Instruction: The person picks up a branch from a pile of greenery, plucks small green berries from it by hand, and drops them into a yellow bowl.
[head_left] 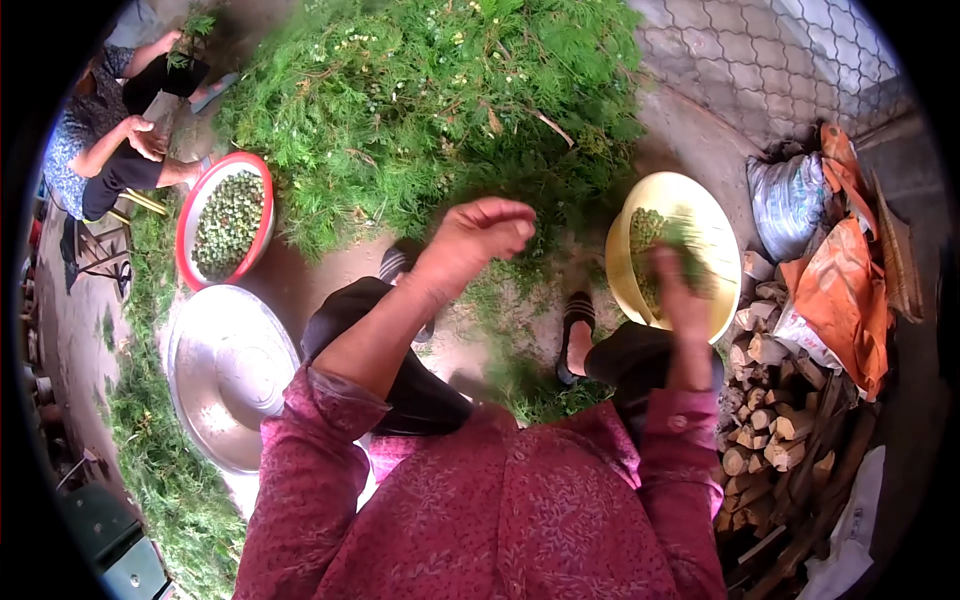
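Note:
My left hand [478, 238] hangs in the air in front of the leafy pile, its fingers curled and the thumb close to the index finger. Whether anything small is between them is hidden. Over the pale yellow basin [722, 232] at the right, my right hand [685, 300] is smeared by motion. A green leafy sprig [692, 255], also blurred, sticks out from its fingers. Small green cones or berries [645, 232] lie along the left side inside this basin. The big heap of green conifer-like branches [420, 110] lies ahead, dotted with pale green cones.
Left of my knees stands a wide silver metal basin [235, 365]. Beyond it, a red-rimmed basin [268, 205] holds many green cones. Another person [95, 150] sits at the far left. Split firewood [775, 425], orange sacks [845, 290] and a wire-mesh fence [745, 65] line the right.

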